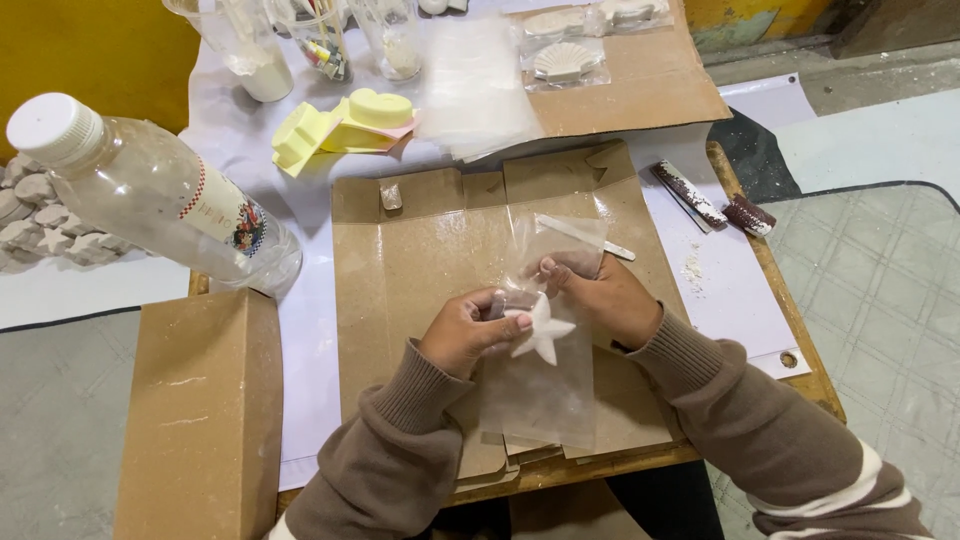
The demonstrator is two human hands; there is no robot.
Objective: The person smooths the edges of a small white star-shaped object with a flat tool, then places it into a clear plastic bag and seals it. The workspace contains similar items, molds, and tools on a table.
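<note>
A white plaster star [541, 331] sits between my two hands over a flattened cardboard sheet [400, 270]. My left hand [468, 330] pinches the star's left side. My right hand [600, 297] holds the mouth of a clear plastic bag [552, 250], whose upper part stands above my fingers. The star's upper point lies at the bag's opening; I cannot tell how far in it is. A second clear bag [540, 400] lies flat under my hands.
A clear plastic bottle [150, 190] lies at the left. Yellow moulds [345, 125], a stack of clear bags [475, 90] and bagged shell casts [565, 62] lie at the far side. A white stick [585, 237] and crusted tools [710, 200] lie right. A cardboard box [200, 410] stands near left.
</note>
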